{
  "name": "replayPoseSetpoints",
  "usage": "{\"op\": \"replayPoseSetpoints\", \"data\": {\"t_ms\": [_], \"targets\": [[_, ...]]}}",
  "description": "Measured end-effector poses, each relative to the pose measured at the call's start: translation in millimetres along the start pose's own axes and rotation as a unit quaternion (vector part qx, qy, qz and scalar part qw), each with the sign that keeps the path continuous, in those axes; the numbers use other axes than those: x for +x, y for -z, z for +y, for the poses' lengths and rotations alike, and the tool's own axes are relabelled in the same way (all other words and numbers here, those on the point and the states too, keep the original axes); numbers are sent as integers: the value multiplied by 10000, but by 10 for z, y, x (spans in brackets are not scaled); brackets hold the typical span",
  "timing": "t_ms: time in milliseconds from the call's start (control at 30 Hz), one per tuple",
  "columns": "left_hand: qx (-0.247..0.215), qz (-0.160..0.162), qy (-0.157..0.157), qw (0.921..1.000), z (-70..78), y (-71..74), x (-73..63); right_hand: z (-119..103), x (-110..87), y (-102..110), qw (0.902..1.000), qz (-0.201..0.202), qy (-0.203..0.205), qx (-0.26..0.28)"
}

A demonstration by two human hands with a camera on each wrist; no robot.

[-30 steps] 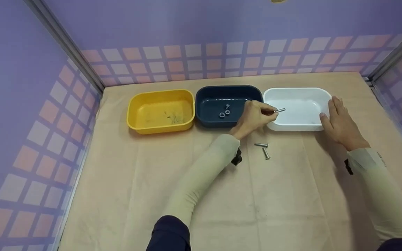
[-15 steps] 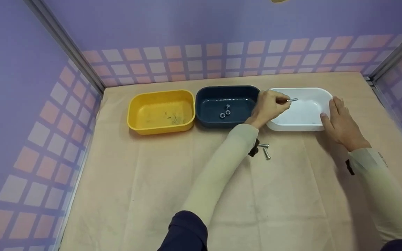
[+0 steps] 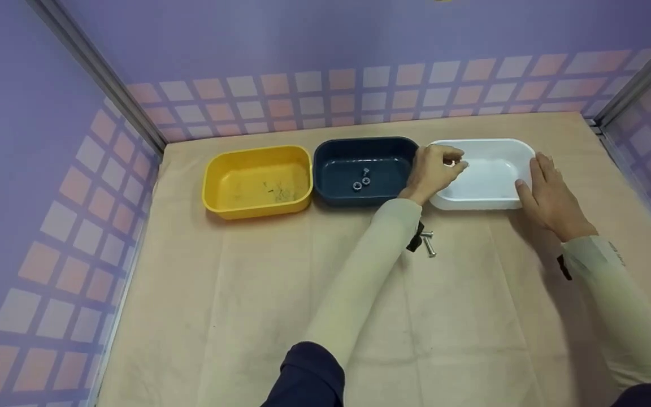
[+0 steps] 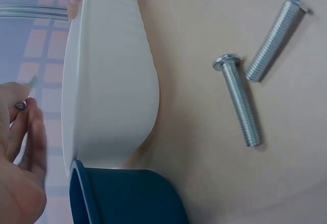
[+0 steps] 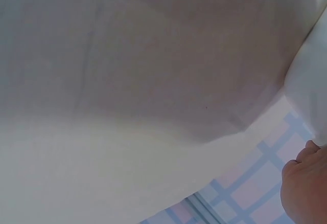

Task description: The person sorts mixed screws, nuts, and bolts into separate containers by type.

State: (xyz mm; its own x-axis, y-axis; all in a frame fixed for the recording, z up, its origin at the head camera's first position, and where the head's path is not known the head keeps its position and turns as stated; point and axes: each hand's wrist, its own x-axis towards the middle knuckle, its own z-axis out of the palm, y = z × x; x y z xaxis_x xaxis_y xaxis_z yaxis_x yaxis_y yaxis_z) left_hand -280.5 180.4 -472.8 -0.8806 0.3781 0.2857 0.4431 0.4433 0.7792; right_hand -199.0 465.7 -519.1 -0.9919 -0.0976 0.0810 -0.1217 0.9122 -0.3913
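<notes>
My left hand (image 3: 434, 171) is over the left part of the white plastic tray (image 3: 475, 204), its thumb and finger tips spread a little. In the left wrist view, the small round end of a bolt (image 4: 20, 105) shows between the fingers; the rest of it is hidden. My right hand (image 3: 557, 198) rests against the tray's right side with straight fingers and the thumb at the rim. Below the trays, two silver bolts lie on the cloth: one bolt (image 4: 240, 101) and another bolt (image 4: 276, 37), nearly touching.
The dark blue tray (image 3: 359, 200) stands against the white one's left side and holds a few small nuts (image 3: 357, 186). Left of it is a yellow tray (image 3: 257, 211) with dark specks inside. A patterned wall (image 3: 359, 93) rises behind the cloth-covered table (image 3: 274, 294).
My left hand has moved right from the dark blue tray to over the white tray. The bolt shaft that stuck out past its fingertips no longer shows there. My right hand stays put.
</notes>
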Motion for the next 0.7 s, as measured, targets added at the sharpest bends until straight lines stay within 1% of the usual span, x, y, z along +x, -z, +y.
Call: {"op": "replayPoseSetpoints", "data": {"t_ms": [100, 200, 367, 700], "targets": [[109, -96, 92, 9999, 9, 11, -9, 2, -4, 0, 10000, -5, -25, -29], [164, -79, 107, 9998, 15, 22, -12, 3, -13, 3, 10000, -6, -40, -9], [109, -105, 20, 9999, 23, 59, -23, 0, -11, 2, 10000, -18, -40, 22], [52, -396, -172, 9991, 48, 113, -71, -19, -16, 8, 10000, -53, -53, 51]]}}
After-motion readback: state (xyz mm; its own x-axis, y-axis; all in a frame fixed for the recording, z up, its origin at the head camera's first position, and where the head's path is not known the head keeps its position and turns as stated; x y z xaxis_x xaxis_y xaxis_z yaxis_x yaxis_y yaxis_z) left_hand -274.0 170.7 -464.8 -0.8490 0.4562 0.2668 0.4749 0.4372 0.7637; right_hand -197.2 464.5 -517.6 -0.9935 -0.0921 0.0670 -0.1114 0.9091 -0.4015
